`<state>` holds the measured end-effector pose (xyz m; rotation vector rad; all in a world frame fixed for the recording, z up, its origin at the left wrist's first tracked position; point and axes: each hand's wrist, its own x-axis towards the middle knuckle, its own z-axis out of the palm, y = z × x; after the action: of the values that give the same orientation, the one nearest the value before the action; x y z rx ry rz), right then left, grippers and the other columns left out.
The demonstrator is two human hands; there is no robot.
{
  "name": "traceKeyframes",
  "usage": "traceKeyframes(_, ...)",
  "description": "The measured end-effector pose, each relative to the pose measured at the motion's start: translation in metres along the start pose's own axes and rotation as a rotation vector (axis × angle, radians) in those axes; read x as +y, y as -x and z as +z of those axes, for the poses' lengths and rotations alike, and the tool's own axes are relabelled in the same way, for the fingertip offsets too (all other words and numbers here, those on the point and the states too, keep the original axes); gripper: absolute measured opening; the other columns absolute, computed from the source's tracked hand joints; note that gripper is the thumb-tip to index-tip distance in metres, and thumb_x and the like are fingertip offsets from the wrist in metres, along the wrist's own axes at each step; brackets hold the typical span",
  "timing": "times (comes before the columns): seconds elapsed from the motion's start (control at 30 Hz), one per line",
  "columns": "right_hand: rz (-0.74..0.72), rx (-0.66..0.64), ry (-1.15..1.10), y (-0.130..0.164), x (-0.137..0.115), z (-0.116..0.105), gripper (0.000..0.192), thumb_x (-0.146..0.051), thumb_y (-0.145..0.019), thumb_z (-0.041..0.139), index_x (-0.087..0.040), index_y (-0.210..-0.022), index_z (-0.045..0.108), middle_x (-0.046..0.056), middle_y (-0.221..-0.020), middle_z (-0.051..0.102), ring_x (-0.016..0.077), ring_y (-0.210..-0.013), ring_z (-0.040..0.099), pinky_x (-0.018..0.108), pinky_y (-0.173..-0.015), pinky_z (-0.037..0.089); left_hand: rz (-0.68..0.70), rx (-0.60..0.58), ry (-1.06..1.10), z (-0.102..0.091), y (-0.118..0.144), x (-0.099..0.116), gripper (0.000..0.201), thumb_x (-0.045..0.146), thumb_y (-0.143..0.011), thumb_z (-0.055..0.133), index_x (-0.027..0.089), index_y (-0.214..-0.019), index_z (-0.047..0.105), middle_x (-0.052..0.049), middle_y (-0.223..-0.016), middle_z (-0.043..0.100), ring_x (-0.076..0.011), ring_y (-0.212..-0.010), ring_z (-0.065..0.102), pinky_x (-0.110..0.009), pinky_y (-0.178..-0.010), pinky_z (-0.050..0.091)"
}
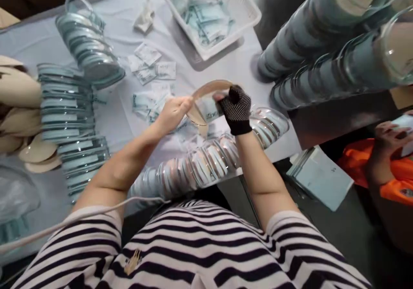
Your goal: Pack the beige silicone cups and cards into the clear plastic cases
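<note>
Two hands meet over the worktop [226, 65], both gripping one round clear case [209, 104] with a beige rim, held tilted just above the cloth. The bare left hand [172, 114] pinches the case's near-left edge with curled fingers; the right hand [237, 108], in a black dotted glove, closes on the opposite edge. A small printed packet [211, 114] shows inside or behind the case; which cannot be told through the blur.

Directly below the hands, a long row of like cases [209, 160] lies on its side along the worktop's near edge, curving from the person's striped shirt [193, 246] toward the right. Loose packets [148, 63] are scattered on the cloth just beyond the hands. Farther back sits a white basket [248, 9] holding a heap of more such packets.

At left, more stacked cases [67, 108] stand beside a pile of beige pads [19, 104], and another stack [90, 48] leans behind them. At upper right, two tall case columns [322, 43] lie slanted off the worktop's edge. A co-worker's hand [389, 136] holds something pale at the right edge, above orange fabric [396, 172].
</note>
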<state>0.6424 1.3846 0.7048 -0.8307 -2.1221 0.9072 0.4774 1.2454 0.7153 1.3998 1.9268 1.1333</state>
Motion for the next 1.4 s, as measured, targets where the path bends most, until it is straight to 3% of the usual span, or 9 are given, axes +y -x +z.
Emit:
traceKeyframes(0.2,-0.249,-0.261,-0.148,0.037,-0.109,-0.002,0.050,-0.042,-0.082,0.066,-0.008,-0.118,0.061,0.000,-0.116,0.067,0.0119,-0.108,0.066,0.028,-0.100,0.047,-0.039,0.042,0.027,-0.049,0.104,0.020,0.028,0.039,-0.080,0.072,0.013,-0.076,0.063,0.002,-0.065,0.054,-0.0172,-0.074,0.061,-0.027,-0.071,0.050)
traceKeyframes(0.3,-0.262,-0.666,-0.214,0.068,-0.149,-0.011,0.058,-0.052,-0.083,0.056,-0.002,-0.111,0.064,-0.001,-0.105,0.071,0.0069,-0.093,0.068,0.019,-0.085,0.049,-0.046,-0.136,0.163,-0.087,0.170,0.017,0.028,0.039,-0.077,0.075,0.013,-0.076,0.065,0.000,-0.067,0.060,-0.0187,-0.074,0.063,-0.028,-0.069,0.051)
traceKeyframes(0.4,-0.298,-0.740,-0.113,0.102,-0.184,0.001,0.040,-0.042,-0.087,0.065,-0.003,-0.095,0.071,0.001,-0.088,0.074,0.0109,-0.085,0.068,0.020,-0.079,0.053,-0.130,-0.391,0.516,-0.106,0.235,-0.007,0.043,0.044,-0.067,0.083,0.014,-0.096,0.070,-0.007,-0.087,0.071,-0.0255,-0.088,0.067,-0.034,-0.079,0.055)
traceKeyframes(0.57,-0.279,-0.390,0.257,0.191,-0.225,0.062,0.028,-0.020,-0.092,0.061,-0.009,-0.117,0.069,0.010,-0.108,0.074,0.0218,-0.099,0.070,0.036,-0.090,0.054,-0.400,-0.355,1.357,-0.073,0.329,-0.049,0.094,0.086,-0.059,0.064,0.021,-0.127,0.062,-0.016,-0.132,0.062,-0.0402,-0.117,0.059,-0.053,-0.093,0.051)
traceKeyframes(0.8,-0.332,-0.525,0.197,0.382,-0.223,0.127,0.072,-0.054,-0.084,0.068,-0.014,-0.141,0.052,0.019,-0.152,0.043,0.0330,-0.141,0.041,0.048,-0.111,0.043,-0.692,-0.029,1.679,-0.039,0.395,-0.072,0.074,0.066,-0.072,0.066,0.032,-0.136,0.050,-0.009,-0.121,0.066,-0.0298,-0.108,0.065,-0.047,-0.089,0.054)
traceKeyframes(0.9,-0.128,-0.479,0.179,0.419,-0.213,0.135,0.088,-0.053,-0.085,0.065,-0.014,-0.156,0.030,0.019,-0.157,0.036,0.0325,-0.140,0.043,0.047,-0.109,0.046,-0.835,0.068,1.556,-0.031,0.401,-0.079,0.064,0.054,-0.071,0.070,0.027,-0.127,0.057,-0.006,-0.101,0.071,-0.0250,-0.090,0.069,-0.041,-0.084,0.056)
traceKeyframes(1.03,0.258,-0.557,0.290,0.424,-0.195,0.131,0.064,-0.033,-0.092,0.056,-0.021,-0.153,0.039,0.012,-0.140,0.059,0.0286,-0.115,0.066,0.036,-0.094,0.057,-0.877,-0.023,1.216,-0.018,0.401,-0.087,0.051,0.059,-0.077,0.065,0.020,-0.109,0.065,-0.010,-0.104,0.071,-0.0280,-0.098,0.067,-0.041,-0.086,0.055)
traceKeyframes(1.23,0.571,-0.292,0.257,0.444,-0.161,0.120,0.047,-0.040,-0.096,0.047,-0.019,-0.136,0.059,0.011,-0.119,0.072,0.0290,-0.112,0.068,0.038,-0.089,0.059,0.001,-0.124,0.136,-0.030,0.350,-0.104,0.036,0.048,-0.095,0.045,0.024,-0.095,0.072,-0.009,-0.114,0.067,-0.0284,-0.118,0.055,-0.048,-0.111,0.037)
traceKeyframes(1.4,0.553,-0.235,0.262,0.450,-0.144,0.129,0.051,-0.043,-0.093,0.052,-0.021,-0.138,0.057,0.009,-0.122,0.069,0.0273,-0.119,0.063,0.040,-0.095,0.058,0.383,-0.344,-0.459,-0.036,0.318,-0.121,0.027,0.029,-0.093,0.051,0.024,-0.108,0.072,-0.008,-0.119,0.068,-0.0274,-0.115,0.057,-0.046,-0.105,0.038)
